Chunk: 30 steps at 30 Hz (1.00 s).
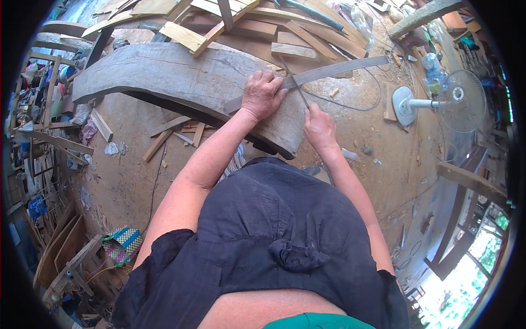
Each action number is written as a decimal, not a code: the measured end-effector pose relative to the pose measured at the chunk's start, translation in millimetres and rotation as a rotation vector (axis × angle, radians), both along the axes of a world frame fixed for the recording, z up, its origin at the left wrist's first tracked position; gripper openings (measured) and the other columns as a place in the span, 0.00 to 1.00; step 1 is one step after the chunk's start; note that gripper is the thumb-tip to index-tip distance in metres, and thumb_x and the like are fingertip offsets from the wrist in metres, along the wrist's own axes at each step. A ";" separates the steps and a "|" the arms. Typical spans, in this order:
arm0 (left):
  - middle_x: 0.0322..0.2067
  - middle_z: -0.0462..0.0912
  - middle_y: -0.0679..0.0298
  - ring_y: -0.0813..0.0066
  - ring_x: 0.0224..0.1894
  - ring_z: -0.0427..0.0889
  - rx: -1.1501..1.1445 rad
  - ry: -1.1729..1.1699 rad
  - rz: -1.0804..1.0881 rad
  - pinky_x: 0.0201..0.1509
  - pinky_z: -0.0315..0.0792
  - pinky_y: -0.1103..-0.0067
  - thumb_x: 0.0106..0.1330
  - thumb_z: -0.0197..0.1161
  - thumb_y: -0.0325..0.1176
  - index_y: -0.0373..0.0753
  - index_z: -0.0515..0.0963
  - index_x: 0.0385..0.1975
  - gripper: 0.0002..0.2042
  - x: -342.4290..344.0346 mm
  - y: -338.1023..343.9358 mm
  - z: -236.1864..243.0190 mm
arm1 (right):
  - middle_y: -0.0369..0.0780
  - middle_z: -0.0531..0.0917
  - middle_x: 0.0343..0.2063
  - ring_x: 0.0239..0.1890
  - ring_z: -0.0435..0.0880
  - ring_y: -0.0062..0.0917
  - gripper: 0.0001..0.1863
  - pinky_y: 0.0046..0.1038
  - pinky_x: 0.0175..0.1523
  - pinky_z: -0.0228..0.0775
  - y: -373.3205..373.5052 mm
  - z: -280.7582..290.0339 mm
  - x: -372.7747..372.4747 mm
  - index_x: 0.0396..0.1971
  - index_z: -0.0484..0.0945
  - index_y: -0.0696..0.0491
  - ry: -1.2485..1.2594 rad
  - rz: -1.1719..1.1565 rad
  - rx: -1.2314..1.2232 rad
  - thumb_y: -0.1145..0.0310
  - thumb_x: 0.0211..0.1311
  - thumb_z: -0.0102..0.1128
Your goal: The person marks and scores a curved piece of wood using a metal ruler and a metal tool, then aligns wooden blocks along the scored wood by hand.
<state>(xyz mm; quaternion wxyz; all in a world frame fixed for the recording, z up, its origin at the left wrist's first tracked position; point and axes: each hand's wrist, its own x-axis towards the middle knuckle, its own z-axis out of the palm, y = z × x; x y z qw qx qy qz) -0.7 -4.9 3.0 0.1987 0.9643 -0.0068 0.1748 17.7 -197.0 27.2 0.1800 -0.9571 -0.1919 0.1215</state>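
My left hand (261,96) grips a narrow curved wooden strip (349,65), fingers bent over it, holding it against a wide, cracked grey wooden slab (164,74). Just to its right, my right hand (319,127) is closed on a thin dark metal tool (296,86), which looks like a file and lies crosswise on the strip. The strip runs diagonally up to the right, past the slab's edge. The slab stretches from the far left to just in front of my body, with a dark gap beneath it.
Loose planks (296,50) are piled beyond the slab. A white fan (404,104) lies on the floor at the right near plastic bottles (435,79). Timber and clutter line the left, with a woven checked bag (118,247). Cables cross the dusty floor (372,159). A wooden frame (466,181) stands right.
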 end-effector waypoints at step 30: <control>0.34 0.73 0.63 0.62 0.41 0.73 -0.017 -0.017 0.066 0.44 0.68 0.68 0.52 0.68 0.40 0.44 0.78 0.35 0.13 0.7 2.0 -1.4 | 0.53 0.81 0.22 0.28 0.83 0.49 0.07 0.47 0.34 0.74 -32.6 12.0 -25.2 0.30 0.70 0.54 0.047 0.008 -0.030 0.68 0.63 0.46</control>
